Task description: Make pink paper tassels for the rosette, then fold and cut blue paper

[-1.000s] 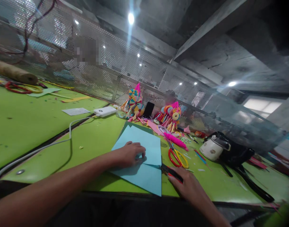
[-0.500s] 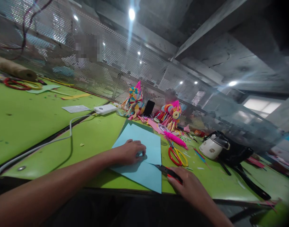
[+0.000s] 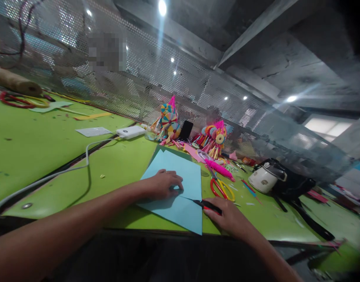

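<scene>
A sheet of light blue paper (image 3: 182,168) lies on the green table near its front edge, with a dark cut line running across its right part. My left hand (image 3: 166,183) rests on the paper, palm down, fingers bent and somewhat apart, gripping nothing. My right hand (image 3: 227,214) is closed around the black and red handle of a utility knife (image 3: 211,206). The knife's dark tip touches the paper's right edge, at the end of the cut line. A darker green sheet (image 3: 157,150) shows from under the blue paper's far side.
Scissors with red and yellow handles (image 3: 222,190) lie just beyond my right hand. Colourful tasselled ornaments (image 3: 170,121) and a black phone (image 3: 186,130) stand by the mesh partition. A white pot (image 3: 261,179) and black bag (image 3: 293,186) sit right; a white power bank (image 3: 130,132) with cable lies left.
My right hand and the knife have shifted slightly away from the table's front edge and a little to the left. My left hand stays on the paper. The camera view has tilted slightly.
</scene>
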Tool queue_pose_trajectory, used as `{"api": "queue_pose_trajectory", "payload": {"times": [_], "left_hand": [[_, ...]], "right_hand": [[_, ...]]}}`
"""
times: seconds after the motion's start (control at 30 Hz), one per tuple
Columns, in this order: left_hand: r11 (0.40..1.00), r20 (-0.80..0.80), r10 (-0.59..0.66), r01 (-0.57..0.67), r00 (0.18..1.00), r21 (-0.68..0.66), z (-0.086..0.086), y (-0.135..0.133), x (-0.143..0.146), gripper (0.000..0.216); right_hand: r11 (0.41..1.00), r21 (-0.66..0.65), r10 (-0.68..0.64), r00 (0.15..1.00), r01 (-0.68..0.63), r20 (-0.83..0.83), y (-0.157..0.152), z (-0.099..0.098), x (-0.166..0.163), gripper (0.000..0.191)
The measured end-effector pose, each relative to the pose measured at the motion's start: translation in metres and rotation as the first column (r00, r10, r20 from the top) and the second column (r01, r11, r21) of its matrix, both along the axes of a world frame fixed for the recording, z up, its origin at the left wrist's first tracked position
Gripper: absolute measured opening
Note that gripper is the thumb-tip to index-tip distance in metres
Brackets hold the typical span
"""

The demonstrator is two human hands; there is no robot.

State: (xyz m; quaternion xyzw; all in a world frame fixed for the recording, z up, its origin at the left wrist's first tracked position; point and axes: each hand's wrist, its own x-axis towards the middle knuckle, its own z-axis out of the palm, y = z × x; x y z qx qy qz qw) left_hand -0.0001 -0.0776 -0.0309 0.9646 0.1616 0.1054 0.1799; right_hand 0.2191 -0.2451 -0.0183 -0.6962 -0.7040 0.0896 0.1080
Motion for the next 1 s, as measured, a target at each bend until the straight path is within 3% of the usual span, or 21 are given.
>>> {"api": "queue_pose_trajectory", "payload": {"times": [0.23,0.6,0.73,1.0], "left_hand": [[1.0,-0.001,0.021,-0.021,1.0,0.012,-0.007,0.004,0.004,0.024],[1.0,-0.031,-0.005,0.005,1.0,-0.01,-0.005,0.016,0.003,0.035],[0.997,-0.008,0.05,-0.05,0.999,-0.058,-0.001,0.023,-0.003,0.04],[0.957,0.003,0.238,-0.235,0.971,0.168,0.005,0.039,-0.021,0.027]], "right_hand": [[1.0,0.0,-0.017,0.998,0.017,-0.052,-0.016,-0.001,-0.002,0.037],[0.998,0.005,-0.066,0.996,0.066,-0.053,-0.016,-0.002,-0.001,0.038],[0.997,-0.005,-0.08,0.991,0.08,-0.106,-0.02,0.0,0.005,0.037],[0.996,0.012,-0.084,0.988,0.086,-0.131,-0.015,0.001,-0.001,0.034]]}}
